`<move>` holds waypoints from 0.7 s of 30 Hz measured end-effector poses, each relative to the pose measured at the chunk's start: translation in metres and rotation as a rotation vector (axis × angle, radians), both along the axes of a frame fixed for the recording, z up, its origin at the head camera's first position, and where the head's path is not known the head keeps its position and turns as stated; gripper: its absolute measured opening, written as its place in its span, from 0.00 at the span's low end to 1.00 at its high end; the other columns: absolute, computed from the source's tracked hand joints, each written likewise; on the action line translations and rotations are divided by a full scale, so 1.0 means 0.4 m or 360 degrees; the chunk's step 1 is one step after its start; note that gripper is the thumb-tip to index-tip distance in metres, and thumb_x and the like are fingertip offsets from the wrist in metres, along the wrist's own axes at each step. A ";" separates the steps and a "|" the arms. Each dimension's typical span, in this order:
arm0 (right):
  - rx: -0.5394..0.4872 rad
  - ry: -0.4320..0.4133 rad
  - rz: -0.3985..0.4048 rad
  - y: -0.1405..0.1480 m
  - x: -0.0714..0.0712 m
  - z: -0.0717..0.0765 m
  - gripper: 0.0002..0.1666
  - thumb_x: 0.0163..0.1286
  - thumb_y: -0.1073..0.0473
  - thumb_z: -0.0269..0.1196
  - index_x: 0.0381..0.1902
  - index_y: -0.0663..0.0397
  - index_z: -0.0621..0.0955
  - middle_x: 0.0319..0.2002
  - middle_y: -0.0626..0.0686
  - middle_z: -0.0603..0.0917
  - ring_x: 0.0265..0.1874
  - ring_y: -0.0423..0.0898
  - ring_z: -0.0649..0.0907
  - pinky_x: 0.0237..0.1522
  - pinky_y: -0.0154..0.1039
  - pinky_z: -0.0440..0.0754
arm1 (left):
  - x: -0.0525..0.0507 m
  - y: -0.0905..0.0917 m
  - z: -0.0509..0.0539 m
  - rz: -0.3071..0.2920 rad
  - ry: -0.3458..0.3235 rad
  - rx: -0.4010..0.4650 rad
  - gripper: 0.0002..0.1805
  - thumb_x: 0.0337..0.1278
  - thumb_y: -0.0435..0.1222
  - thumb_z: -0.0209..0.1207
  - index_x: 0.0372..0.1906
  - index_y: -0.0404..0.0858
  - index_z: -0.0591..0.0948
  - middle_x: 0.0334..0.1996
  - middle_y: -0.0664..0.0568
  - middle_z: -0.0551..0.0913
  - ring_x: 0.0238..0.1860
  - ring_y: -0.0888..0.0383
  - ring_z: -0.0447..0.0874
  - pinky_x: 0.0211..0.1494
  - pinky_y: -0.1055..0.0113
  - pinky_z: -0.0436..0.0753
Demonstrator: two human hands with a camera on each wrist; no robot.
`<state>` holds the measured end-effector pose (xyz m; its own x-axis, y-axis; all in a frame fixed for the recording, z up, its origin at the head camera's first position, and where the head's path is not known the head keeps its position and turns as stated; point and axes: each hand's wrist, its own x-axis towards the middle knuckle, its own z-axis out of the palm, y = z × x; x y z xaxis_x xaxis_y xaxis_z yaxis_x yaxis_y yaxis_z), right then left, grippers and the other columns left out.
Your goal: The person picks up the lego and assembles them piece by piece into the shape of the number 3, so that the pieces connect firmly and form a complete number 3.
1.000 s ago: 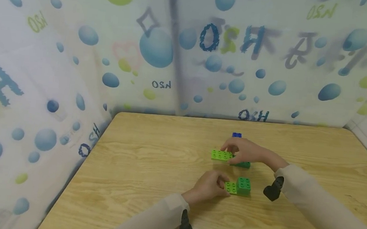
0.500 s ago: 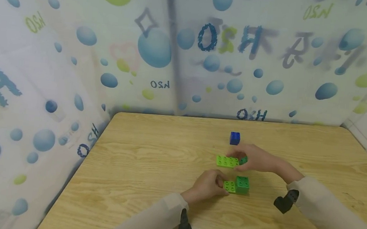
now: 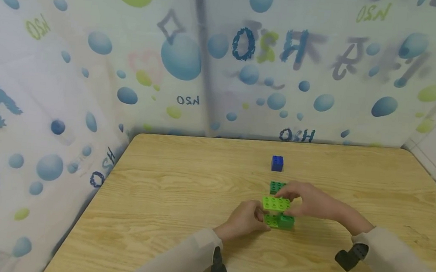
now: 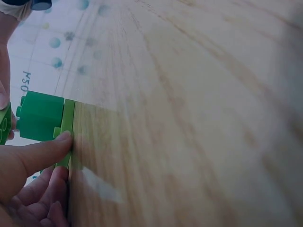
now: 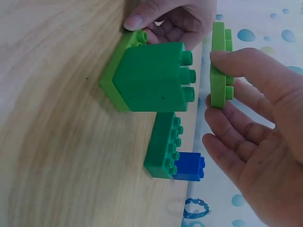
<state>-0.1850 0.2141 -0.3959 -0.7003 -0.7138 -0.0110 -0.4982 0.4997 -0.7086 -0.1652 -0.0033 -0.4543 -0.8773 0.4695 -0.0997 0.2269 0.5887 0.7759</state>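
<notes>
My left hand (image 3: 244, 219) pinches the left end of a flat lime-green building brick (image 3: 270, 221) that lies on the table. On the right part of that brick sits a taller green brick (image 5: 150, 78), studs up. Between thumb and fingers, my right hand (image 3: 312, 200) holds a second flat lime-green brick (image 5: 218, 66). In the right wrist view this held brick hovers over the taller green brick with a gap between them. The left wrist view catches only part of the held brick (image 4: 4, 124), at the left edge.
Beyond the hands, a longer dark green brick (image 3: 277, 187) lies on the wooden table (image 3: 174, 184). A small blue brick (image 3: 277, 163) stands farther back. A printed curtain (image 3: 222, 88) hangs behind the table's far edge.
My right hand has brought the second lime-green brick toward me from beside the dark green brick, to above the taller green brick. The left hand keeps its hold.
</notes>
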 end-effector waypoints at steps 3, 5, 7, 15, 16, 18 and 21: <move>0.0017 -0.0001 -0.0022 0.004 0.011 -0.003 0.23 0.56 0.56 0.68 0.51 0.54 0.78 0.45 0.48 0.77 0.41 0.43 0.78 0.43 0.45 0.77 | 0.001 0.000 0.002 0.0009 -0.0008 -0.0011 0.16 0.37 0.33 0.72 0.35 0.35 0.79 0.20 0.59 0.75 0.21 0.67 0.70 0.24 0.75 0.71; 0.0024 0.0014 -0.0030 0.005 0.018 -0.005 0.24 0.56 0.57 0.68 0.51 0.55 0.78 0.45 0.49 0.77 0.41 0.43 0.78 0.42 0.44 0.77 | 0.001 0.000 0.003 0.0014 -0.0013 -0.0012 0.16 0.37 0.33 0.72 0.34 0.35 0.79 0.21 0.58 0.76 0.22 0.67 0.71 0.25 0.75 0.71; 0.0032 0.0037 -0.0038 0.007 0.025 -0.008 0.24 0.56 0.57 0.68 0.51 0.55 0.78 0.45 0.49 0.77 0.41 0.43 0.77 0.42 0.44 0.77 | 0.002 0.001 0.004 0.0018 -0.0014 -0.0021 0.17 0.37 0.33 0.72 0.35 0.34 0.79 0.21 0.58 0.76 0.22 0.67 0.71 0.25 0.75 0.72; 0.0005 0.0068 -0.0077 0.018 0.043 -0.025 0.25 0.57 0.58 0.67 0.52 0.59 0.77 0.43 0.47 0.76 0.41 0.44 0.77 0.41 0.43 0.77 | 0.003 0.002 0.009 0.0005 -0.0007 -0.0026 0.20 0.37 0.33 0.72 0.40 0.32 0.79 0.22 0.57 0.77 0.22 0.68 0.72 0.26 0.76 0.72; 0.0007 0.0076 -0.0084 0.019 0.045 -0.028 0.26 0.57 0.58 0.67 0.53 0.60 0.77 0.42 0.47 0.76 0.40 0.45 0.77 0.41 0.44 0.77 | 0.004 0.002 0.010 0.0000 -0.0004 -0.0027 0.20 0.37 0.33 0.72 0.40 0.32 0.79 0.22 0.57 0.77 0.22 0.68 0.72 0.26 0.76 0.72; 0.0008 0.0098 -0.0099 0.020 0.046 -0.034 0.26 0.57 0.58 0.67 0.53 0.60 0.77 0.42 0.47 0.76 0.40 0.44 0.77 0.40 0.44 0.77 | 0.004 0.001 0.011 -0.0004 0.0003 -0.0026 0.20 0.37 0.33 0.72 0.40 0.33 0.79 0.22 0.57 0.77 0.22 0.68 0.72 0.26 0.76 0.72; 0.0002 0.0140 -0.0116 0.018 0.048 -0.043 0.26 0.56 0.59 0.68 0.52 0.61 0.77 0.41 0.46 0.76 0.39 0.43 0.77 0.39 0.43 0.78 | 0.006 0.000 0.011 0.0009 -0.0007 -0.0027 0.20 0.37 0.33 0.72 0.40 0.33 0.79 0.22 0.57 0.77 0.22 0.68 0.71 0.26 0.76 0.71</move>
